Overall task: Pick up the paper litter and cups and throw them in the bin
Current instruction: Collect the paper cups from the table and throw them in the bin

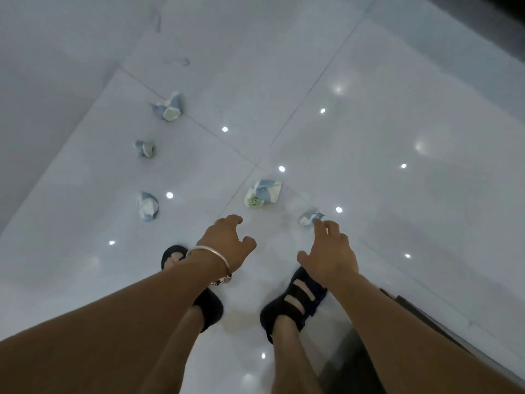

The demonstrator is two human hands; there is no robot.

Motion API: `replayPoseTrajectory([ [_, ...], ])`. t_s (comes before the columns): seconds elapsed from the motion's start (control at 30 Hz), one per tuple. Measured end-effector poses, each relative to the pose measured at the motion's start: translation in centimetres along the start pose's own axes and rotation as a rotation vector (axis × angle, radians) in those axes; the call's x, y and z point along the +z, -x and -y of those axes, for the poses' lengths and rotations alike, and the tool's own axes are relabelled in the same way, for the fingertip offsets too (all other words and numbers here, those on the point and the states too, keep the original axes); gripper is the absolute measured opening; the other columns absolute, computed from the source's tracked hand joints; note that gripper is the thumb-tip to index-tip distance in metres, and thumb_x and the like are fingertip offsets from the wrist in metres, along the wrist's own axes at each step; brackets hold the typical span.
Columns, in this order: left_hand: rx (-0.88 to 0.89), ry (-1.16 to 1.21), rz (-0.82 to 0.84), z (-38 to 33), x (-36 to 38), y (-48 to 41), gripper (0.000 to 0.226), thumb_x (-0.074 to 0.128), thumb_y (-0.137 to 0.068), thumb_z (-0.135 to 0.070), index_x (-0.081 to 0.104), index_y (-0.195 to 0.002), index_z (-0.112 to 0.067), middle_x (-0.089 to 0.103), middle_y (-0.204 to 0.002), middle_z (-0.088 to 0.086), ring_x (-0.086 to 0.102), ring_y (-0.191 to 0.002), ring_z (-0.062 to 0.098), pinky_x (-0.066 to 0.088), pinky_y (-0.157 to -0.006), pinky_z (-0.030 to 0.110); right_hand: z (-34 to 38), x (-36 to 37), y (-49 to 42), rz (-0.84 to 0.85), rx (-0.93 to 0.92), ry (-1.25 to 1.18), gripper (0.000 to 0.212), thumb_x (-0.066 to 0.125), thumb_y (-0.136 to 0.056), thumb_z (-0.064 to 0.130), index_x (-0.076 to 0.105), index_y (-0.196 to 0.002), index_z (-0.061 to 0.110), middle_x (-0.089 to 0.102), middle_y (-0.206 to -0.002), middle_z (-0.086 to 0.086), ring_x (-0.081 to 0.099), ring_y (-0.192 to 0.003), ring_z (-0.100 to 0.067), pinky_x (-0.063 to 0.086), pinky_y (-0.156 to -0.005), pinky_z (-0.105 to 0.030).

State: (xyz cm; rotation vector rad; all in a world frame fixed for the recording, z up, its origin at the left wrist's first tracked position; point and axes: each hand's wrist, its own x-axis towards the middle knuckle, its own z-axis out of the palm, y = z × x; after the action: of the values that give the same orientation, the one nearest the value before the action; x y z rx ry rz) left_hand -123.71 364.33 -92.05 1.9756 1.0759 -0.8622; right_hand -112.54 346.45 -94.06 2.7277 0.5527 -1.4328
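Observation:
Several crumpled paper cups lie on the glossy white tiled floor. The nearest small crumpled cup (309,217) sits just beyond my right hand (329,251), whose fingertips reach its edge with fingers spread. A larger crumpled cup with green print (262,193) lies ahead of my left hand (227,241), which hovers with loosely curled fingers, holding nothing. Three more crumpled cups lie to the left: one near (147,206), one further (145,148), one furthest (169,107). No bin is in view.
My feet in dark sandals (292,302) stand on the floor below the hands. A white wall (42,81) rises at the left. A dark strip (426,317) borders the floor at the lower right. Ceiling lights reflect on the tiles.

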Motion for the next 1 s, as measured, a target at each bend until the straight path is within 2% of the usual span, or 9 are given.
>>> replayPoseTrajectory([
  [0.17, 0.034, -0.033, 0.076, 2.8, 7.4, -7.6, 0.057, 0.053, -0.086, -0.042, 0.039, -0.138, -0.024, 0.047, -0.138, -0.001, 0.048, -0.12, 0.02, 0.039, -0.102, 0.039, -2.1, 7.2, -9.0, -0.084, 0.006, 0.135, 0.081, 0.059, -0.087, 0.034, 0.009, -0.15, 0.026, 0.004, -0.157, -0.004, 0.029, -0.132, -0.031, 0.044, -0.094, -0.039],
  [0.3, 0.1, -0.008, 0.064, 3.7, 10.0, -12.3, 0.057, 0.054, -0.086, -0.041, 0.041, -0.138, -0.022, 0.049, -0.137, 0.0, 0.049, -0.12, 0.019, 0.037, -0.097, 0.03, -3.8, 10.3, -14.6, -0.174, 0.022, 0.195, 0.082, 0.061, -0.086, 0.026, 0.01, -0.149, 0.027, 0.0, -0.157, -0.005, 0.024, -0.135, -0.035, 0.043, -0.095, -0.044],
  [0.4, 0.109, 0.017, 0.073, 4.3, 10.6, -14.1, 0.056, 0.055, -0.085, -0.041, 0.043, -0.136, -0.021, 0.05, -0.136, 0.001, 0.05, -0.119, 0.02, 0.035, -0.09, 0.026, -5.2, 11.6, -16.6, -0.217, -0.049, 0.206, 0.059, 0.058, -0.087, 0.018, 0.032, -0.141, 0.016, 0.023, -0.146, -0.013, 0.038, -0.118, -0.036, 0.046, -0.083, -0.043],
  [0.5, 0.087, 0.086, 0.082, 4.8, 10.6, -14.0, 0.054, 0.055, -0.086, -0.042, 0.046, -0.134, -0.021, 0.054, -0.132, 0.001, 0.053, -0.115, 0.019, 0.04, -0.091, 0.028, -4.7, 12.6, -15.7, -0.239, -0.105, 0.102, 0.04, 0.059, -0.088, 0.017, 0.053, -0.126, 0.007, 0.044, -0.124, -0.015, 0.049, -0.105, -0.035, 0.047, -0.077, -0.04],
  [0.6, 0.048, 0.221, 0.099, 4.9, 9.3, -12.5, 0.053, 0.058, -0.084, -0.048, 0.048, -0.131, -0.024, 0.057, -0.126, -0.003, 0.056, -0.108, 0.015, 0.04, -0.087, 0.024, -1.2, 12.3, -12.8, -0.249, -0.181, -0.051, 0.046, 0.068, -0.083, 0.028, 0.056, -0.124, 0.012, 0.049, -0.121, -0.009, 0.054, -0.104, -0.03, 0.048, -0.076, -0.037],
  [0.7, 0.054, 0.312, 0.121, 4.3, 6.9, -10.4, 0.054, 0.062, -0.081, -0.051, 0.049, -0.128, -0.026, 0.059, -0.113, -0.007, 0.059, -0.1, 0.012, 0.043, -0.082, 0.02, 3.3, 10.8, -9.7, -0.327, -0.43, -0.132, 0.055, 0.078, -0.073, 0.024, 0.059, -0.122, 0.007, 0.057, -0.114, -0.012, 0.059, -0.098, -0.03, 0.056, -0.069, -0.042],
  [0.8, 0.091, 0.322, 0.089, 3.8, 3.9, -8.9, 0.036, 0.067, -0.081, -0.04, 0.052, -0.111, -0.028, 0.062, -0.091, -0.014, 0.06, -0.083, 0.006, 0.042, -0.061, 0.006, 6.6, 8.5, -7.4, -0.403, -0.546, -0.196, 0.061, 0.084, -0.063, 0.022, 0.063, -0.117, 0.002, 0.063, -0.105, -0.013, 0.062, -0.089, -0.029, 0.057, -0.061, -0.039],
  [0.9, 0.12, 0.312, 0.031, 3.6, 0.9, -8.3, 0.027, 0.072, -0.078, -0.035, 0.054, -0.097, -0.029, 0.059, -0.079, -0.017, 0.056, -0.072, -0.003, 0.039, -0.056, 0.002, 8.1, 6.6, -6.7, -0.484, -0.591, -0.225, 0.059, 0.082, -0.06, 0.02, 0.064, -0.113, 0.002, 0.065, -0.104, -0.011, 0.064, -0.091, -0.028, 0.058, -0.063, -0.037],
  [1.0, 0.121, 0.302, -0.014, 4.0, -0.7, -8.8, 0.024, 0.073, -0.077, -0.035, 0.056, -0.09, -0.025, 0.06, -0.076, -0.013, 0.056, -0.067, 0.001, 0.038, -0.053, 0.002, 8.5, 5.8, -7.7, -0.46, -0.698, -0.258, 0.065, 0.08, -0.068, 0.024, 0.059, -0.124, 0.001, 0.064, -0.111, -0.011, 0.062, -0.101, -0.027, 0.058, -0.074, -0.035],
])
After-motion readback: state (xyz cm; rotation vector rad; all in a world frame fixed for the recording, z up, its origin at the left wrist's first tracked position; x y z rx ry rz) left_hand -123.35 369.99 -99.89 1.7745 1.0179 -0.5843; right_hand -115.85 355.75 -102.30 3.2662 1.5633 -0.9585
